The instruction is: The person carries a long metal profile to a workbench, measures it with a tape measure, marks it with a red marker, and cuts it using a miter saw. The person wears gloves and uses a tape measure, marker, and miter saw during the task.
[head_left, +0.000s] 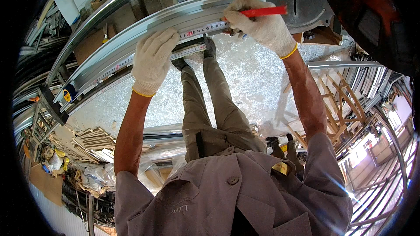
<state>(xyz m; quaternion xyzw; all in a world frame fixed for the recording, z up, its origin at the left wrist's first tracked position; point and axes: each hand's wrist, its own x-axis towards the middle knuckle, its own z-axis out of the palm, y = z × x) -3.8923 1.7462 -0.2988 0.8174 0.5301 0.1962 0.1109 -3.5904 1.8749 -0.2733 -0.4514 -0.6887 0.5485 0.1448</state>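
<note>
A long silver metal profile (192, 12) runs across the work in front of me. Along its near side lies a white tape measure blade (199, 31), and the blue and yellow tape measure case (69, 92) is at the far left. My left hand (154, 59), in a white knit glove, lies over the profile and tape with fingers stretched out; its thumb is mostly hidden. At the profile's right end, my gloved right hand (253, 19) is closed around a red pencil (264, 11), close to the tape's end. The pencil's tip is partly hidden.
A dark machine table with a slot (302, 6) and a toothed blade edge stands at upper right, beside a black and red machine body (372, 8). Wooden trestles (339, 100) are at right. Wood strips (94, 144) pile at lower left. Another person's feet (275, 142) show behind me.
</note>
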